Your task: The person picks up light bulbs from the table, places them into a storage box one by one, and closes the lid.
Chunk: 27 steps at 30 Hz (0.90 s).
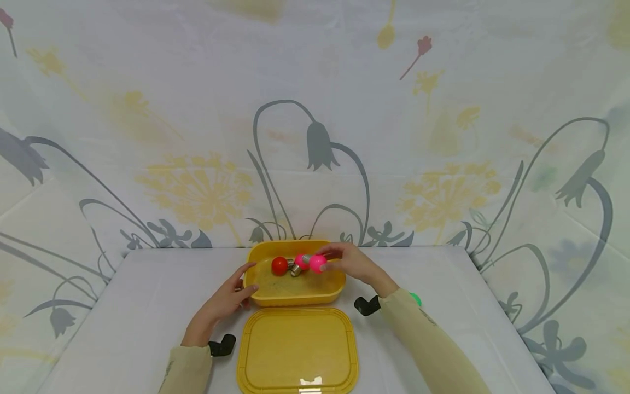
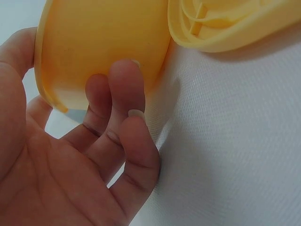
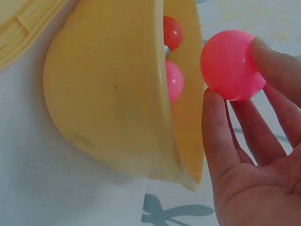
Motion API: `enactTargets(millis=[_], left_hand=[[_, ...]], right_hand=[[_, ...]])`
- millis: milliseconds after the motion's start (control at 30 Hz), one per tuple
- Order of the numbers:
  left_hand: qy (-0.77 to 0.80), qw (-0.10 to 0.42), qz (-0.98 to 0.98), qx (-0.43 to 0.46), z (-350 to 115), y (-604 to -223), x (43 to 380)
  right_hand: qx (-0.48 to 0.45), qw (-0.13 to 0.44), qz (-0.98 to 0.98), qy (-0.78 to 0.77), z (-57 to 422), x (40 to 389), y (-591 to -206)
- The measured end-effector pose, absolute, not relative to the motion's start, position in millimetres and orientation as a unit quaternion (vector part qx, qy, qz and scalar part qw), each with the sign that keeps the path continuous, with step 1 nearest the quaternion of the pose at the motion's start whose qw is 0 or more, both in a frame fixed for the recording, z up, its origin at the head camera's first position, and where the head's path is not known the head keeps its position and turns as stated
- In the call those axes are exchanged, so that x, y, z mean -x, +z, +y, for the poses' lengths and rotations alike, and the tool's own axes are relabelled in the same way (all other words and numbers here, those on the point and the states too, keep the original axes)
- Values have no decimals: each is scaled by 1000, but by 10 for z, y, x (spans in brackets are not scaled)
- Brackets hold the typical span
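My left hand (image 1: 228, 295) grips the left end of a yellow plastic box (image 1: 295, 300). In the left wrist view, its thumb is at the rim and its bent fingers (image 2: 127, 87) lie along the outer wall. Over the right side of the box, my right hand (image 1: 354, 262) pinches a pink light bulb (image 3: 233, 65) by its round glass, between thumb and fingertips. In the head view, the bulb's metal base points left. Inside the box lie a red bulb (image 1: 279, 266) and another pink bulb (image 3: 174, 81), partly hidden by the wall in the right wrist view.
A yellow lid (image 1: 297, 347) lies flat in front of the box, close to its near side. Part of a green round thing (image 1: 416, 299) shows behind the right sleeve. Black wrist cameras stick out at both wrists. A flower-patterned cloth (image 1: 315, 180) hangs behind the white table.
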<state>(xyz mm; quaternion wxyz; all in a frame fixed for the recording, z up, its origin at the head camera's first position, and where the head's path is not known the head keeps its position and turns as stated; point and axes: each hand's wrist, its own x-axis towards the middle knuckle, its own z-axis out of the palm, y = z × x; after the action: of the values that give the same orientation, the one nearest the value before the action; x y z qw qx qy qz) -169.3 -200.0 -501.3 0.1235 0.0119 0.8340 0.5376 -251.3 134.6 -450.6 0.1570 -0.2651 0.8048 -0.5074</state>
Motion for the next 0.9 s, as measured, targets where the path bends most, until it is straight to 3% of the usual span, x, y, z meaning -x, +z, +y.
enactTargets(millis=[900], left_hand=[[531,121,838,-24,-2003,-5014,1697]], right_hand=[[279,261,773,-506,1234,2743,-4493]])
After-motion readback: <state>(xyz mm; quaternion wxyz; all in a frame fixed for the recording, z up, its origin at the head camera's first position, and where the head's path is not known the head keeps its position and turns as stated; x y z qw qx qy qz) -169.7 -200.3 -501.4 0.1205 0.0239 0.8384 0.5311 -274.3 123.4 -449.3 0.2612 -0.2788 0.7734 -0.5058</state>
